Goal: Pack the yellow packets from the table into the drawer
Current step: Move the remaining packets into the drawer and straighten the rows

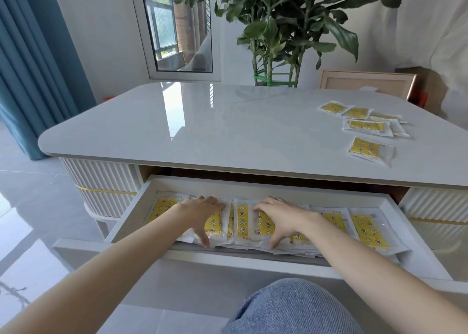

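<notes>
The white drawer (253,181) stands pulled out under the table top (202,131). Inside lie several yellow packets in clear wrappers (369,228), side by side in a row. My left hand (202,213) rests flat on the packets at the left of the row, thumb reaching to their near edge. My right hand (281,216) rests flat on the packets in the middle, thumb likewise down at the near edge. A packet with yellow print (241,221) shows between the two hands. Several more yellow packets (364,126) lie loose on the table's far right, one (369,150) nearer the front edge.
A large potted plant (283,29) stands behind the table, next to a framed panel (367,81). Blue curtains (30,67) hang at the left. My knee in blue jeans (291,308) is below the drawer front.
</notes>
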`<state>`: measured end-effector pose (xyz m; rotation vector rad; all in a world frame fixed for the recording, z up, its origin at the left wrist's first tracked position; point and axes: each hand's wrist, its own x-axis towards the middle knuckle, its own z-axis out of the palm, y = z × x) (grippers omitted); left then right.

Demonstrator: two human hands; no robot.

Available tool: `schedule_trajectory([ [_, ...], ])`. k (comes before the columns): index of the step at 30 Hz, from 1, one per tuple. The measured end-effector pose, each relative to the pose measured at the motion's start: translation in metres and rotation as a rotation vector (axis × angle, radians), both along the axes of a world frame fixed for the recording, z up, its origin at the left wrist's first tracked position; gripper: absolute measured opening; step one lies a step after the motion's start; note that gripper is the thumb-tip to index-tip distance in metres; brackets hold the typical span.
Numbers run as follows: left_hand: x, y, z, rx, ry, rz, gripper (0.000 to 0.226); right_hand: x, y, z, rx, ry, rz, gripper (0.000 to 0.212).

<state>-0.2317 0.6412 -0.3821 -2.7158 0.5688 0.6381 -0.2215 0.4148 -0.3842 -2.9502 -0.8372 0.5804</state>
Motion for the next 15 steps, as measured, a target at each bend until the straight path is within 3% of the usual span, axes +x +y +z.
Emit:
schedule_trajectory([
  [4,-0.005,0.0,0.01,-0.108,-0.008,0.058,0.111,-0.002,-0.003,0.007,0.044,0.055,-0.031,0.103],
  [10,-0.024,-0.016,0.041,-0.372,-0.125,0.142,0.064,-0.018,-0.017,0.04,0.293,-0.003,-0.119,0.039],
  [15,-0.042,-0.038,0.081,-0.577,-0.194,0.097,0.047,-0.037,-0.046,0.089,0.521,-0.121,-0.196,0.02],
])
